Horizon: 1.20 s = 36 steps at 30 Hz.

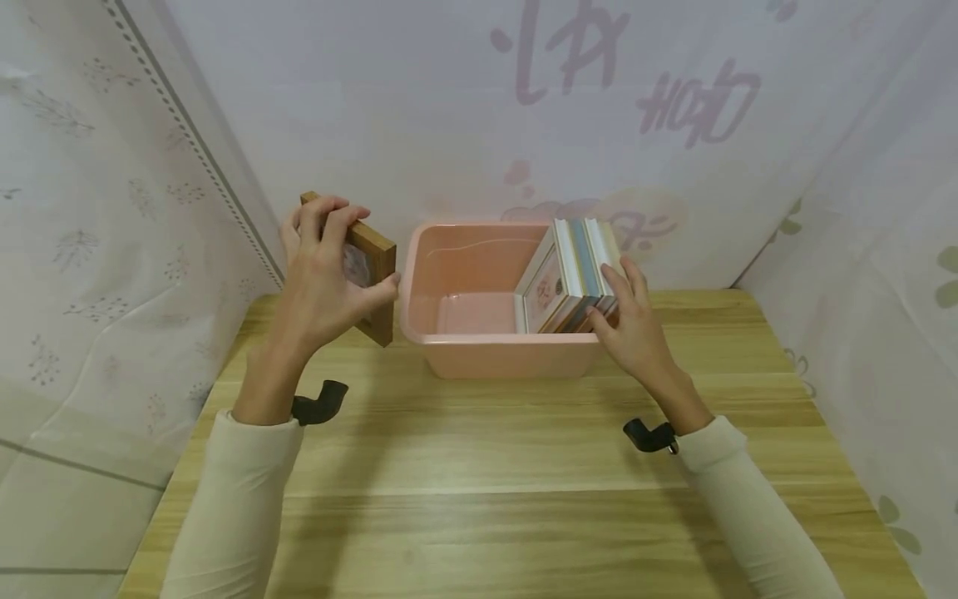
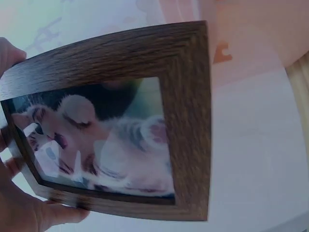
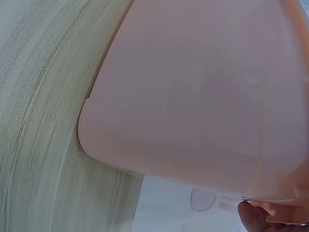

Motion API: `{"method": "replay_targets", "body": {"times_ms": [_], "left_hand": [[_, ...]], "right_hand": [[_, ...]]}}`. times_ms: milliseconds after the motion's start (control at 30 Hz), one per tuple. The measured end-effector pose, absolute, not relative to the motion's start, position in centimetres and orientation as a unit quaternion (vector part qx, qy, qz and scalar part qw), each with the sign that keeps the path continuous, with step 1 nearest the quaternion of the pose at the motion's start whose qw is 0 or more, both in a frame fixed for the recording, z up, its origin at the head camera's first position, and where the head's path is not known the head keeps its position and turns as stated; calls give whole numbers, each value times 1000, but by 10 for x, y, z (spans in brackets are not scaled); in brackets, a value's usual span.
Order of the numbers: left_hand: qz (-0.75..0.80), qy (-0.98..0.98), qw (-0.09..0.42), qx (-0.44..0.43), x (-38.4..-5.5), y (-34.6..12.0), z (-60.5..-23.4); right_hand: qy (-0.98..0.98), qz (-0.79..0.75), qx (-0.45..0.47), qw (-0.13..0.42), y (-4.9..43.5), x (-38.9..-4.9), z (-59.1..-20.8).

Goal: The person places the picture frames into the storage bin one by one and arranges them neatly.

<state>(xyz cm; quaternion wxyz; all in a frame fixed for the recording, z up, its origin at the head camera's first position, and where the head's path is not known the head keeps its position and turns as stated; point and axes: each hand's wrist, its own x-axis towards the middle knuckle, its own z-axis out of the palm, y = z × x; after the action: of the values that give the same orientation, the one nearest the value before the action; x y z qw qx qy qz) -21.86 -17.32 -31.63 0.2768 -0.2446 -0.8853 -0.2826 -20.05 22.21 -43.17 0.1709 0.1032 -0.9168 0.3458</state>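
Note:
In the head view my left hand (image 1: 318, 279) grips a brown wooden picture frame (image 1: 382, 274), held upright and tilted beside the left end of a pink plastic basin (image 1: 509, 339). The left wrist view shows the frame's face (image 2: 190, 125), with a photo of a striped kitten (image 2: 111, 145) behind its glass. My right hand (image 1: 636, 329) reaches over the basin's right end, thumb and fingers on the edges of several picture frames (image 1: 580, 266) that lean together inside. From the right wrist, the basin's outer wall (image 3: 183, 96) fills most of the view, with fingertips (image 3: 251, 215) at its rim.
The basin stands on a wood-grain table (image 1: 479, 466), near its far edge. Behind it hangs a pale printed curtain (image 1: 374, 100), with more patterned sheeting (image 1: 97, 208) on the left. Black wrist mounts (image 1: 322, 403) stick out from both wrists.

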Motion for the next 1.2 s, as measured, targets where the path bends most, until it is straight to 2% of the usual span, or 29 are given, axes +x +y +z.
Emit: {"method": "replay_targets", "body": {"times_ms": [300,667,1200], "left_hand": [[-293,-891,258,-234,-230,-162,-301],[-294,-884,235,-275,-247,-130,-284],[-301,-898,136,-289,-268,-103,-292]], "right_hand": [[-919,334,105,180,221,-201,-433],[-915,344,101,184,225,-202,-430],[-912,347,106,189,226,-202,-429]]}}
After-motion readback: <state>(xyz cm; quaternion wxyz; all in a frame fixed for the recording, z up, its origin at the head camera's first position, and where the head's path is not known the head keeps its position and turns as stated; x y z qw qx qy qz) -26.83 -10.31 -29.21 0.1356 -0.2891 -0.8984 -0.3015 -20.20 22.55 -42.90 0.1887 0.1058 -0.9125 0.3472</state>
